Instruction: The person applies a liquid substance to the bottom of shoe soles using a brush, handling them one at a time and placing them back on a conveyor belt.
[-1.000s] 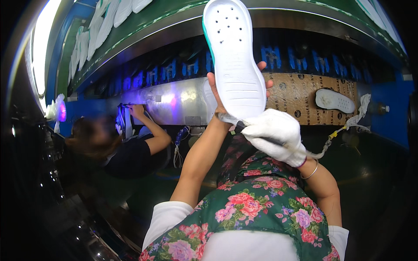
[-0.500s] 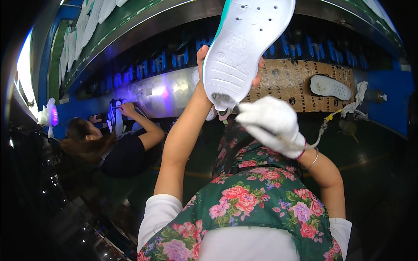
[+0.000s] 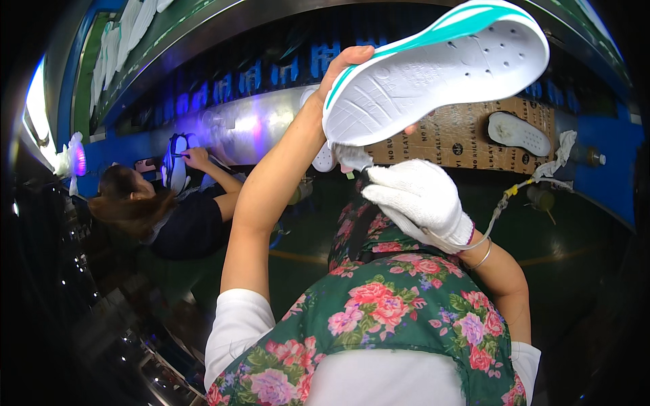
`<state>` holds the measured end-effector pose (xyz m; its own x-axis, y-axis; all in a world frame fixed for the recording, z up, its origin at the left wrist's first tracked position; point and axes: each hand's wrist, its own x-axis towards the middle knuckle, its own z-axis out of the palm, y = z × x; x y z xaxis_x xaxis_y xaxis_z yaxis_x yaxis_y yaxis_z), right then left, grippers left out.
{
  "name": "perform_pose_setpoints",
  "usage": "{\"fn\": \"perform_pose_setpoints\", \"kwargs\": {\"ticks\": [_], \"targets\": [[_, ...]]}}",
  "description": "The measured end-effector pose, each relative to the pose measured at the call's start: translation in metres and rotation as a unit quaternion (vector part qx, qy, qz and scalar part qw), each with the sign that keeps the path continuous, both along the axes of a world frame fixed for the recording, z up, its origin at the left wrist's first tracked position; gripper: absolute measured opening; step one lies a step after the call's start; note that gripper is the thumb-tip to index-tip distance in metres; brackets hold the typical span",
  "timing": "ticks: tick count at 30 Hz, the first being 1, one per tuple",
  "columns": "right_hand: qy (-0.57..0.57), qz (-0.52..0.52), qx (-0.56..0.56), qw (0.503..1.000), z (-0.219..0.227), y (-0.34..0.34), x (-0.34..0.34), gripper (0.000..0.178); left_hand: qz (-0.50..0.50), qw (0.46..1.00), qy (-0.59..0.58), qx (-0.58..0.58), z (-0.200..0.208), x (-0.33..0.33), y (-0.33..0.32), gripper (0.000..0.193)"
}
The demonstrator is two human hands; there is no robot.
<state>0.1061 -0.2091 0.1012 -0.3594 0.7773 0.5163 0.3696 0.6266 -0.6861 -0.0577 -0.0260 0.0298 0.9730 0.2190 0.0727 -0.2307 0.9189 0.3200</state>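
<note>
A white shoe sole (image 3: 420, 88) with a teal stripe along its side is held up, tilted, its inner face toward me. My bare left hand (image 3: 345, 64) wraps round its heel end, the thumb on the far edge and a fingertip showing beneath the near edge. Below the heel, my white-gloved right hand (image 3: 414, 196) pinches a brush (image 3: 353, 157) with a dark handle. Its greyish bristles are at the lower rim of the heel; whether they touch it I cannot tell. A thin clear hose (image 3: 499, 206) runs from beside the gloved hand toward the right.
Printed brown cardboard (image 3: 467, 152) covers the bench, with another white sole (image 3: 518, 133) on it. A white rag (image 3: 560, 154) and a bottle (image 3: 586, 155) stand at the right end. More soles (image 3: 132, 34) line the upper shelf. At left, a co-worker's hand (image 3: 196, 159) works at a shoe (image 3: 177, 162).
The sole has swung from nearly upright to slanting right, its teal side turned into view. My right hand has shifted slightly down and left, and the brush shows more plainly.
</note>
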Motion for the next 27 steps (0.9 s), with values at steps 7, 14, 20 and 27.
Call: {"fn": "perform_pose_setpoints", "kwargs": {"ticks": [7, 14, 20, 27], "targets": [[0.133, -0.059, -0.141, 0.979, -0.003, 0.012, 0.003, 0.019, -0.006, 0.998, -0.056, -0.008, -0.003, 0.004, -0.001, 0.086], [0.279, -0.110, -0.277, 0.913, -0.008, 0.008, -0.002, 0.019, 0.038, 0.995, -0.018, -0.096, -0.022, -0.008, -0.009, 0.088], [0.388, -0.095, -0.417, 0.817, -0.004, 0.001, 0.007, 0.021, 0.115, 0.986, 0.020, -0.121, -0.013, -0.010, -0.040, 0.103], [0.013, -0.230, 0.040, 0.972, 0.033, 0.050, 0.073, 0.019, 0.167, 0.976, 0.071, -0.120, -0.002, 0.012, -0.091, 0.099]]}}
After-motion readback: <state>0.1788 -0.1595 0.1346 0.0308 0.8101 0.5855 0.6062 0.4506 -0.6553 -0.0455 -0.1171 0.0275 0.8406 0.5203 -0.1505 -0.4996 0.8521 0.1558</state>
